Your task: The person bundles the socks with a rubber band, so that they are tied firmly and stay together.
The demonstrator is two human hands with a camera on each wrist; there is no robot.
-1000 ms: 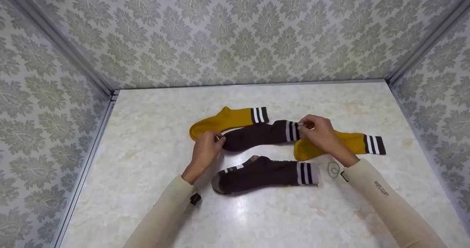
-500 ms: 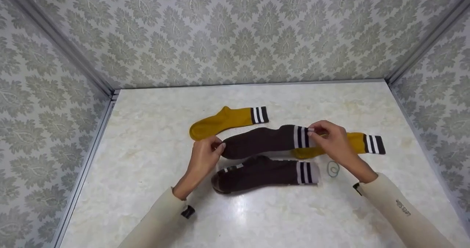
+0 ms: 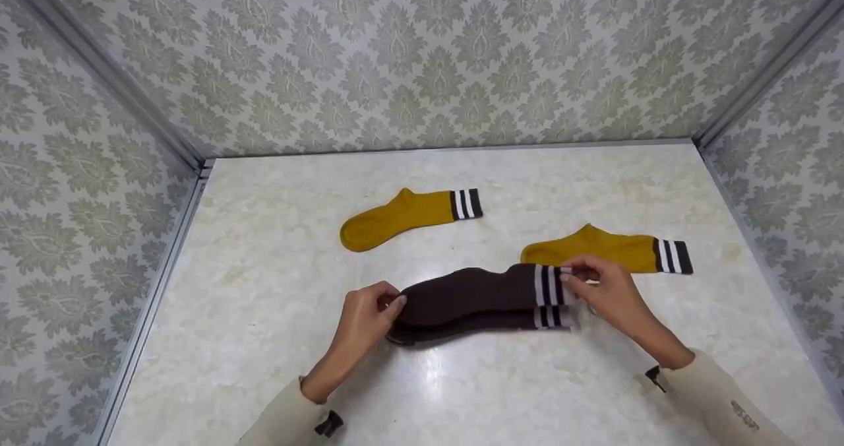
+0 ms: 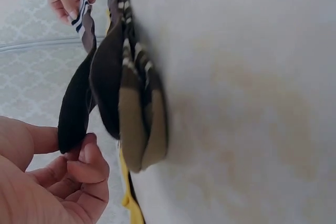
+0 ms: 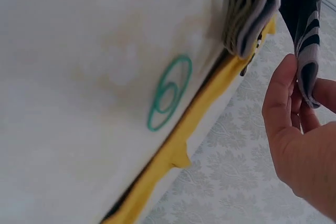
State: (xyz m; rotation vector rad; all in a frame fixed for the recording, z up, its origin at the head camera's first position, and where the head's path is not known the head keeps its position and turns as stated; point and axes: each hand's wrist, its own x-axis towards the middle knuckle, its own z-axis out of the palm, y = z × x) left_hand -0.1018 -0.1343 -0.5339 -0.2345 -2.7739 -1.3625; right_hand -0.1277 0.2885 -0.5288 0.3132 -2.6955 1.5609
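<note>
A dark brown sock [image 3: 468, 297] with pale stripes at its cuff is stretched between both hands. My left hand [image 3: 362, 320] pinches its toe end, and my right hand [image 3: 610, 301] pinches the striped cuff. In the left wrist view the held sock [image 4: 74, 109] hangs apart from other dark socks [image 4: 131, 124], which lie layered on the table with olive toes. From the head camera that layered pile [image 3: 475, 324] is partly hidden under the held sock. Its striped cuffs [image 5: 254, 14] show in the right wrist view.
One mustard sock [image 3: 395, 222] lies flat on the white table [image 3: 264, 235] toward the back. Another mustard sock [image 3: 606, 241] lies to the right, partly behind my right hand. A green double ring shape [image 5: 169, 95] is on the tabletop. Patterned walls [image 3: 435, 63] enclose the table.
Both hands have brought the dark brown sock nearer to me, from beside the mustard socks to over the dark pile. The right mustard sock is now more exposed.
</note>
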